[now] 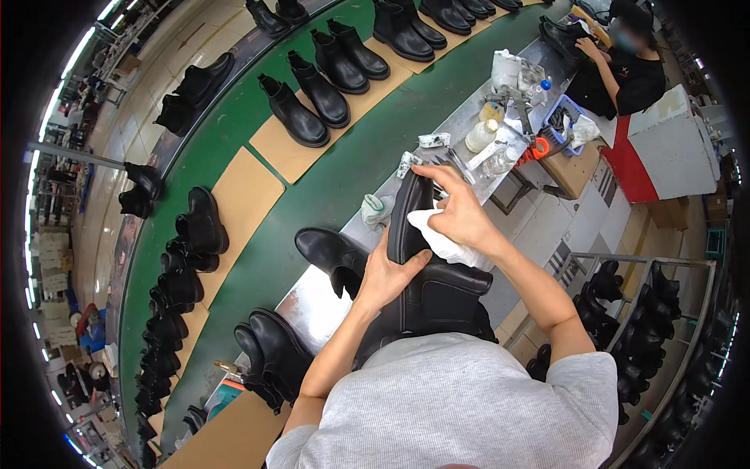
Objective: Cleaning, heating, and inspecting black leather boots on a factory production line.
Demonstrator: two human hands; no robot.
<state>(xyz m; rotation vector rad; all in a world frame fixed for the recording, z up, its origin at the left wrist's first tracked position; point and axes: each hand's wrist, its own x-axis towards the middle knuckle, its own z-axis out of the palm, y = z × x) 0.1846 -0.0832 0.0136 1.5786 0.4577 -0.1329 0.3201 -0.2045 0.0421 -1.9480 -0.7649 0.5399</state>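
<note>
A black leather ankle boot is held in front of my chest, its toe pointing away from me. My left hand wraps around its lower part, with the thumb over the leather. My right hand has a bunched white cloth gripped in it, and its outstretched fingertips touch the boot's toe. Left of my left hand, another black boot lies on the metal worktop. Close to the held boot's toe side is a small crumpled whitish cloth.
Pairs of black boots stand on cardboard along a curved green table. Bottles and a blue basket are at the far right, near another person. More boots stand at left; a shoe rack is at right.
</note>
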